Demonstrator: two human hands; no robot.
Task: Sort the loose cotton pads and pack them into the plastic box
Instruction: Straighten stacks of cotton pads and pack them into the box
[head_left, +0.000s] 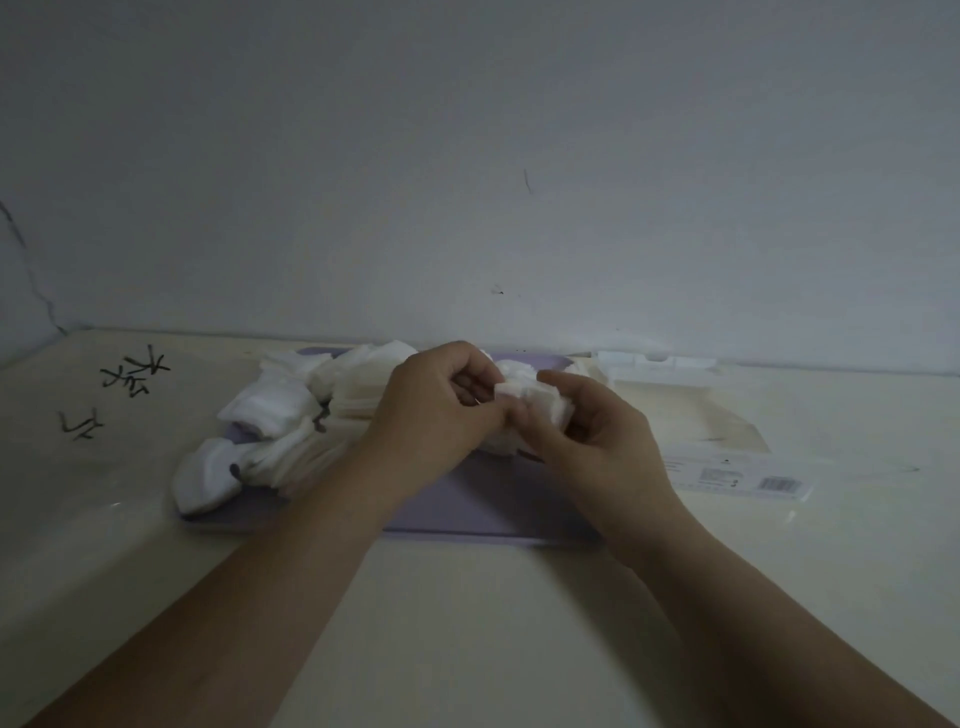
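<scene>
Squaring a small stack of pads (524, 397) above the purple mat (467, 504).
With the right hand (597, 436) curled round the stack and the left hand (436, 405) pinching its near edge, tap the sides level with light pressure only; probably too soft to stand a hard squeeze, and easy to fan out. Leave the loose pads (311, 410) heaped on the left part of the mat. Carry only a tidy stack to the plastic box (660, 364), well apart at the back right.

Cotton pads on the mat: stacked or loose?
Loose heap: they sprawl jumbled over the mat; left hand and right hand hold a small stack.
</scene>
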